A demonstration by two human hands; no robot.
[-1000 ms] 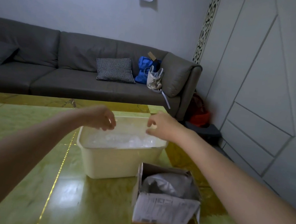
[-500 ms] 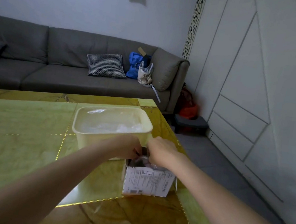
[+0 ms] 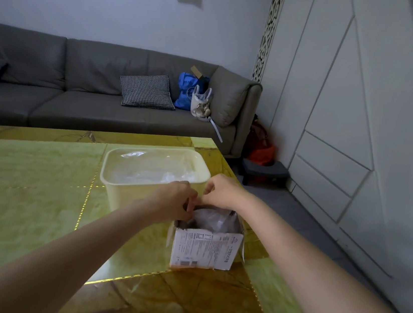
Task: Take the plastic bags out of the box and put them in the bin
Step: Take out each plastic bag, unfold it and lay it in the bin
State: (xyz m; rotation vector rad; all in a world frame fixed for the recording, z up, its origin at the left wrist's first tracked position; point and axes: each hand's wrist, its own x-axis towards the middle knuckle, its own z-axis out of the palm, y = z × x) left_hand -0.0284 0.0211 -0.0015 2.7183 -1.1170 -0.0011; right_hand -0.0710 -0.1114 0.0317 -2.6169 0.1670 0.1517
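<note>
Your hands meet at the far rim of the box (image 3: 205, 248), over the crumpled bags (image 3: 214, 220) that fill its open top. Left hand (image 3: 177, 199): fingers curled down at the rim, apparently pinching plastic, though the grasp itself is hidden. Right hand (image 3: 221, 191): fingers bent toward the same spot; whether it holds anything cannot be told. Step in hand, by judgement: picking the next bag out of the box. The next move calls for a firm pinch, a lift clear of the flaps, and a short carry forward. The bin (image 3: 126, 198) stands just behind the box on the table (image 3: 24, 198), with clear plastic already inside.
</note>
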